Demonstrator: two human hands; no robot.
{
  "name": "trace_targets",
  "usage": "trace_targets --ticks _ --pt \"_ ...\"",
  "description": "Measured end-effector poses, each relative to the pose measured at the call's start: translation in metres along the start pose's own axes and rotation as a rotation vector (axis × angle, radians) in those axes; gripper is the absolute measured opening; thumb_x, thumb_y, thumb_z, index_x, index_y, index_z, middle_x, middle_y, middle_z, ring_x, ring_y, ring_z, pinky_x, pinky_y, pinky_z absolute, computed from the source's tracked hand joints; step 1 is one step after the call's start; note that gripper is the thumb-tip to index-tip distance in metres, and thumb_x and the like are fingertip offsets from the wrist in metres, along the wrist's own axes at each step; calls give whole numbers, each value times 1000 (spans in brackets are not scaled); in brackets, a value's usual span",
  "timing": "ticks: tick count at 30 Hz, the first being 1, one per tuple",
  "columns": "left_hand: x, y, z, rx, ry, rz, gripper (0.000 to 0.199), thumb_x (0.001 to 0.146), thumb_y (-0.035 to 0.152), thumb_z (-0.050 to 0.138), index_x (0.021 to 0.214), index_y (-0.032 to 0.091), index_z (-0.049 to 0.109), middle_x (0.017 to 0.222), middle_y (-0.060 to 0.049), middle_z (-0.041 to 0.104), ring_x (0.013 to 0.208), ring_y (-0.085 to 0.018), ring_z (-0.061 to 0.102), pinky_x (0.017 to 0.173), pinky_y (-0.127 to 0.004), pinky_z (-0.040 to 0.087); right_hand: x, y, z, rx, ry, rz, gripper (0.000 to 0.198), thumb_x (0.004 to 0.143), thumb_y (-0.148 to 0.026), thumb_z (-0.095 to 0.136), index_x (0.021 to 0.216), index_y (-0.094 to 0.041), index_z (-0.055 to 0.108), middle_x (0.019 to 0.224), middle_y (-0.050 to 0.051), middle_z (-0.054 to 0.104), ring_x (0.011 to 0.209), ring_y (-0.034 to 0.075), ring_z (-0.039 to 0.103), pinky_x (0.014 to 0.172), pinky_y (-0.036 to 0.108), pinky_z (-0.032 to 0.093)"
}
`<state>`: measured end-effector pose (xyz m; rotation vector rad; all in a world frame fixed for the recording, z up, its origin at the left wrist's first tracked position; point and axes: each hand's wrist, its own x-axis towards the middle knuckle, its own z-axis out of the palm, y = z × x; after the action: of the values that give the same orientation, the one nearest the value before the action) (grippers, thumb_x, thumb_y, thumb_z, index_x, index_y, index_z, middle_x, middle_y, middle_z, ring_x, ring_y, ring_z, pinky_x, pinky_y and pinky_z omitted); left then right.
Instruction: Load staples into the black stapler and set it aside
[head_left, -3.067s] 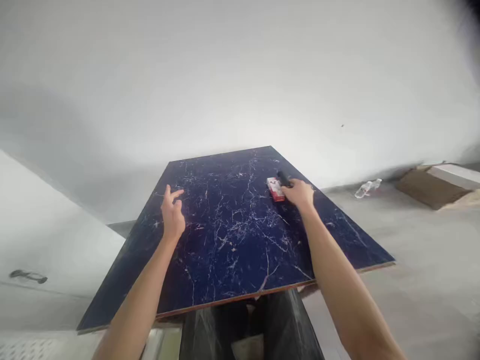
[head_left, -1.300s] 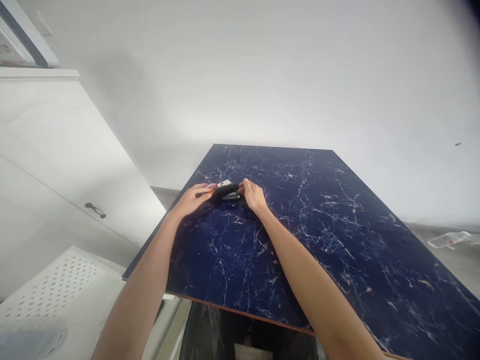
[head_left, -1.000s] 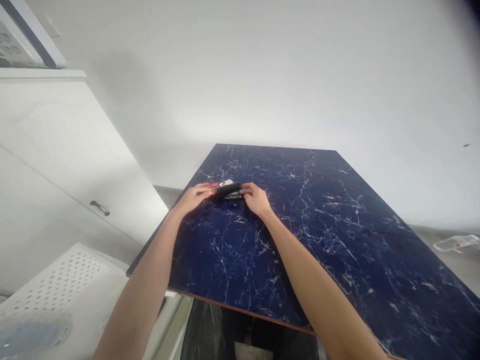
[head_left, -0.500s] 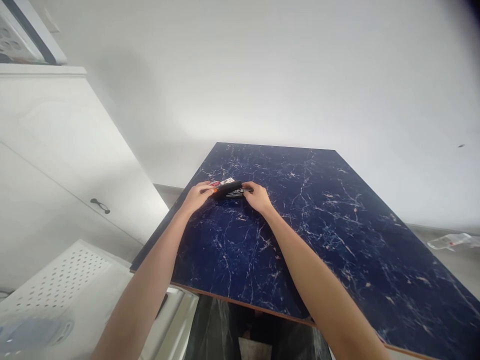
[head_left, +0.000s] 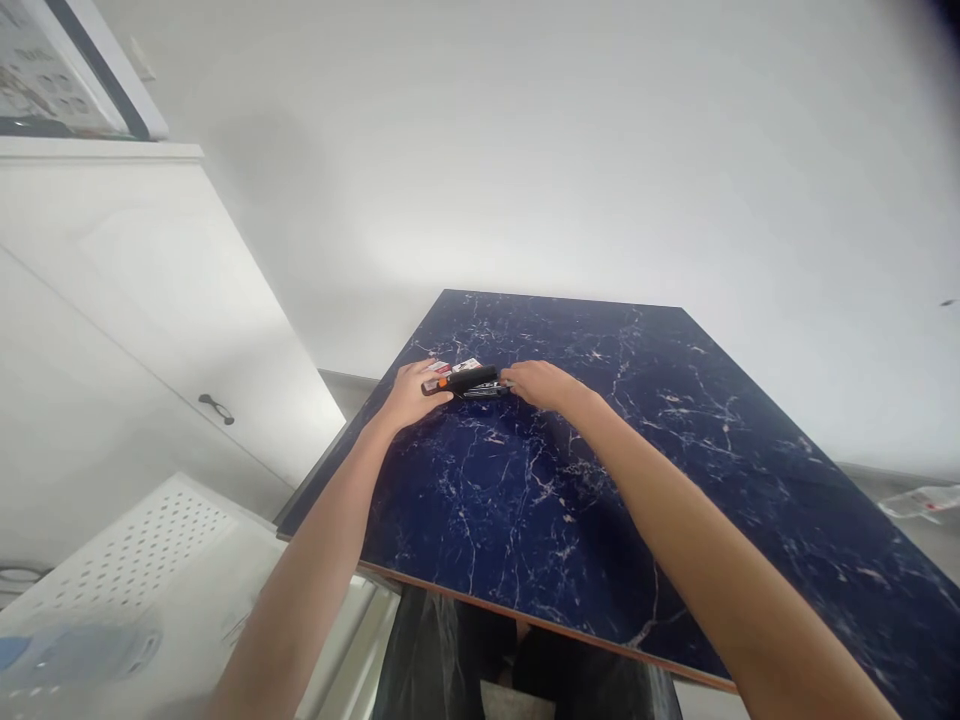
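Note:
A dark, elongated tool (head_left: 474, 378) with an orange patch near its left end lies across a small pile on the blue marbled table; its kind is not clear. My left hand (head_left: 411, 393) is closed around that left end, thumb in front. Beneath the tool shows a flat black item with white print (head_left: 486, 391). Behind it are a red-and-white packet (head_left: 438, 369) and a white printed piece (head_left: 466, 365), both partly covered. At the right end of the pile, the fingers of my right hand (head_left: 536, 384) are pinched together; what they grip is hidden.
The table (head_left: 600, 440) has a brown front edge and stands near a white wall. A white cabinet (head_left: 150, 300) with a dark handle (head_left: 216, 409) is on the left. Below it is a perforated white surface with a clear plastic bottle (head_left: 82, 650). Another clear plastic item (head_left: 922, 502) lies beyond the table's right side.
My right hand has turned, its back now facing up and its wrist swung out to the right. The tool's orange part shows more beside my left hand. The view has shifted slightly.

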<state>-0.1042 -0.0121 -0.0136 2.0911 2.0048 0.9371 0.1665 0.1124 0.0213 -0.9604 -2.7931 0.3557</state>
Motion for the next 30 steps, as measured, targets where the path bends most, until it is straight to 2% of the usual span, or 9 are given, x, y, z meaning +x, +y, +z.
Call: trace_targets --ticks 2,4,6,7,10,14,21,27,30 --pt "0 -1 0 -23 -7 -5 44 84 51 72 121 26 73 150 -7 53 142 -35 41 117 -52 31 1 1 -4 67 49 64 18 83 -13 71 96 -24 73 95 8 75 92 26 70 86 33 49" --pt "0 -1 0 -54 -9 2 45 84 51 72 122 26 72 148 -7 55 140 -35 43 116 -51 34 -5 6 -2 249 205 184 12 87 -22 69 99 -24 71 100 7 76 93 23 71 86 32 51" --pt "0 1 0 -73 -5 14 40 82 50 74 113 24 75 142 -9 60 135 -34 48 113 -50 38 -15 11 4 438 325 347 19 92 -26 61 108 -22 70 105 7 76 88 19 73 85 30 53" --pt "1 2 1 -72 1 14 36 80 49 77 106 24 76 138 -9 62 131 -34 50 111 -50 39 -19 13 9 497 338 415 23 93 -24 59 112 -20 70 103 7 77 83 18 74 84 30 53" --pt "1 7 2 -41 15 -5 30 74 49 83 86 22 75 128 -10 64 123 -35 53 107 -50 42 -22 10 22 547 267 483 31 86 -14 60 114 -17 72 87 6 78 72 18 74 82 30 55" --pt "1 11 4 -29 15 -14 33 71 50 84 86 22 73 131 -10 60 125 -35 50 108 -51 39 1 -5 32 614 201 499 39 79 -9 61 115 -16 74 74 3 76 69 19 74 74 27 56" --pt "0 10 9 -19 31 -8 36 71 50 84 90 22 72 125 -9 60 125 -35 46 110 -49 36 29 -17 33 748 206 614 30 71 -3 64 99 -9 75 70 11 75 63 22 72 63 28 57" --pt "1 11 9 -11 46 -27 36 69 47 86 92 23 73 114 -7 63 119 -33 47 106 -46 38 30 -23 33 986 172 572 13 75 -7 71 85 -14 75 80 7 76 75 18 73 67 22 59" --pt "2 13 8 -6 24 -43 38 71 47 85 98 24 73 111 -6 63 117 -32 47 104 -45 39 30 -17 31 1048 207 619 8 81 -12 72 89 -12 72 81 5 74 75 16 71 68 22 60"
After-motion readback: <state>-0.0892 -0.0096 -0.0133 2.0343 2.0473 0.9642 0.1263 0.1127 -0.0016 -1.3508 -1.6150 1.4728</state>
